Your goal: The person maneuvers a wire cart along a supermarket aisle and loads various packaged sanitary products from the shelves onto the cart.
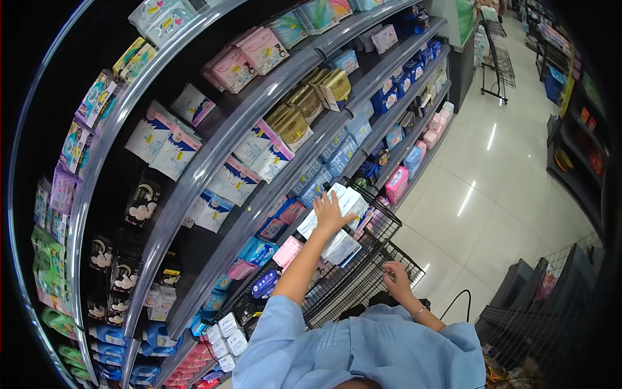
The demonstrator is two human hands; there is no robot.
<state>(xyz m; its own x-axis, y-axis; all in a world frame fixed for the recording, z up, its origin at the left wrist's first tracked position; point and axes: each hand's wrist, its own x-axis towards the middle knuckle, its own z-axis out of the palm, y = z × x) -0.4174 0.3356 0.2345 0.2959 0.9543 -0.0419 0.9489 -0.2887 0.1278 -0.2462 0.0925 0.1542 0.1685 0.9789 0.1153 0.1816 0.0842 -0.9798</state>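
Observation:
My left hand (332, 214) reaches over the black wire cart and rests on white packs (350, 202) lying in it, its fingers spread. Another pale pack (341, 248) sits just below that hand. Over the near side of the wire cart (337, 285) hovers my right hand (398, 283), fingers loosely bent and apart, with nothing visible in them. A pink pack (287, 251) and a dark purple pack (264, 284) lie to the left of my left forearm. White boxes (228, 334) are stacked lower left, near my left sleeve.
Shelves curve along the left, stocked with white-and-blue packs (233, 181), gold packs (289, 125) and light blue packs (338, 152). A tiled floor (447, 214) runs along the right. Dark racks (518, 292) stand at the lower right, and a wire rack (497, 61) farther up the aisle.

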